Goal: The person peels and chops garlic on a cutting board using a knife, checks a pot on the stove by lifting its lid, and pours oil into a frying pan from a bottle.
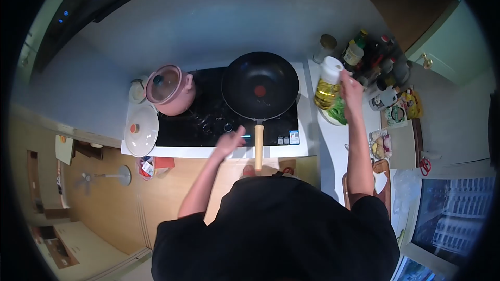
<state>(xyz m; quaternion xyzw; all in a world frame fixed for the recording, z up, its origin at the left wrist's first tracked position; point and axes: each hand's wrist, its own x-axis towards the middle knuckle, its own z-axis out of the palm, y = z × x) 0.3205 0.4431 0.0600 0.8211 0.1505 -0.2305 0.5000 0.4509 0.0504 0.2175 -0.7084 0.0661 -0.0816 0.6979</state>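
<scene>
My right hand (351, 89) is wrapped round the handle of an oil jug (327, 89), which has a white lid and yellow oil inside. The jug is over the right counter, above a bowl of green vegetables (338, 110). My left hand (231, 140) is at the front edge of the stove, left of the wok's wooden handle (258, 145) and apart from it. It is slightly blurred, with thumb and fingers apart and nothing between them. A black wok (260, 84) with a red centre dot sits on the right side of the black stove (205, 125).
A pink lidded pot (174, 91) stands on the left burner, beside a white lid (141, 130). Bottles (355, 52) and a glass jar (325, 47) crowd the back right corner. A brown tray (382, 190) lies on the right counter. Below left is a red bin (156, 165).
</scene>
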